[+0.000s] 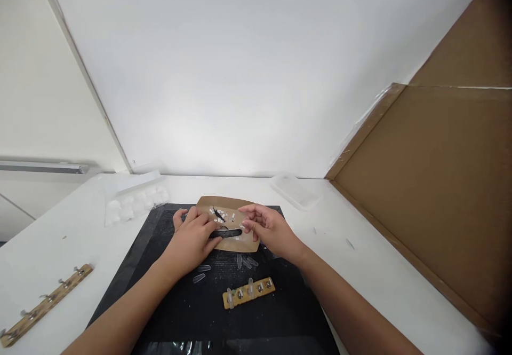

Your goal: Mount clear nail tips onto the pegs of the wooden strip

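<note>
The left hand (196, 236) bends its parted fingers over one end of a dark oblong (231, 233) on brown paper (240, 246); the right hand (274, 229) curls near the other, thumb and forefinger close. Neither grip is clear. White bits (220, 220) lie behind.

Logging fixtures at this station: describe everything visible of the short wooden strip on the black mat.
The short wooden strip is a narrow, yellowish-brown bar lying on the black mat, slanted so its right end sits farther back. Small, round, metal-looking pieces run in a row along it. Clear, elongated tips cross it at the left end and near the middle. The left hand and right hand are beyond it, not touching it.
</note>
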Available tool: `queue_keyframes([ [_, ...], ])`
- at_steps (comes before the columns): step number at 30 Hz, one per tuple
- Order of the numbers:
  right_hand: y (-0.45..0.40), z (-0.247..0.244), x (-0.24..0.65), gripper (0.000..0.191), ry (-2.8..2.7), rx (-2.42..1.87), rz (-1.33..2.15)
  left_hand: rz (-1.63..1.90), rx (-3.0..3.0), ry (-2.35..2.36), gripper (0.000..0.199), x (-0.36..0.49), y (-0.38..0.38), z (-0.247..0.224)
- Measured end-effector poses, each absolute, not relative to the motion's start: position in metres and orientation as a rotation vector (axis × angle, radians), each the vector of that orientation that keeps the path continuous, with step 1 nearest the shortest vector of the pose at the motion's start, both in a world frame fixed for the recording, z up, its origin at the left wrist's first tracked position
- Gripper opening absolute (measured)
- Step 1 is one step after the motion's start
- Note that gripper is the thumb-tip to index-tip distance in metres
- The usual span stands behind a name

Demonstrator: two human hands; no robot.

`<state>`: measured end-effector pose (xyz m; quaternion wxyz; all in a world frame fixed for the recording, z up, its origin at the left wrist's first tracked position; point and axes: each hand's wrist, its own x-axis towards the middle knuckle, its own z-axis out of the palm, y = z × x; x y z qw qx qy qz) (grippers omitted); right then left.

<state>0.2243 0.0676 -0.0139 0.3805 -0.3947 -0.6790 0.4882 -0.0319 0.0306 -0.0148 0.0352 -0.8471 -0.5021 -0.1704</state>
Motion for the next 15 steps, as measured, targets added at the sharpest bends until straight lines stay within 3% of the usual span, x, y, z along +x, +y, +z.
queue_keyframes([
  [5,0.069,-0.013,0.226,0.025,-1.754,-1.052,1.159,-0.530,-2.571,-1.504,0.022,-0.028,0.029,-0.011],
  [15,0.064,-0.011,0.226,0.022,-1.761,-1.007,0.925,-0.718,-2.675,-1.419,0.044,-0.024,0.024,-0.003],
])
